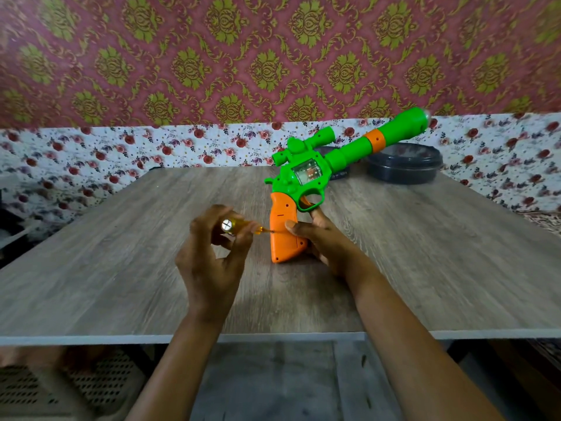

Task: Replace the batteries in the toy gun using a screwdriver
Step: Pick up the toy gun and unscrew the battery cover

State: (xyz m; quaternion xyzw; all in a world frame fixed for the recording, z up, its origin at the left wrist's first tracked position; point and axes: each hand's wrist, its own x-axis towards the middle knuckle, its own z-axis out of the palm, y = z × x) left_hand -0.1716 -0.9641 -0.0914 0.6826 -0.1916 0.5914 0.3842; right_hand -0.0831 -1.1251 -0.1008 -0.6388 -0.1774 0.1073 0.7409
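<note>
Toy gun (315, 177) is standing butt-down just right of the table's centre, orange grip (283, 229) resting on the wood, green barrel angling up toward 1 o'clock with its muzzle passing over the far edge. Right hand (318, 238) is clasping the grip from the 3 o'clock side, thumb pressing on the grip's near face, one finger reaching up toward the trigger guard. Left hand (212, 253) is pinching a small amber-handled screwdriver (243, 227) in its fingertips; shaft is lying roughly level, pointing to 3 o'clock, tip meeting the left side of the grip. Whether it is seated in a screw is too small to tell.

Table (91, 268), grey wood grain, is lying bare across the whole 9 o'clock half, and bare too at 3 o'clock out to the right edge. Near edge is running straight across beneath both forearms. A dark round lidded container (406, 165) is sitting at 1 o'clock by the far edge, under the barrel and apart from it. Flowered cloth (151, 147) is hanging behind the far edge.
</note>
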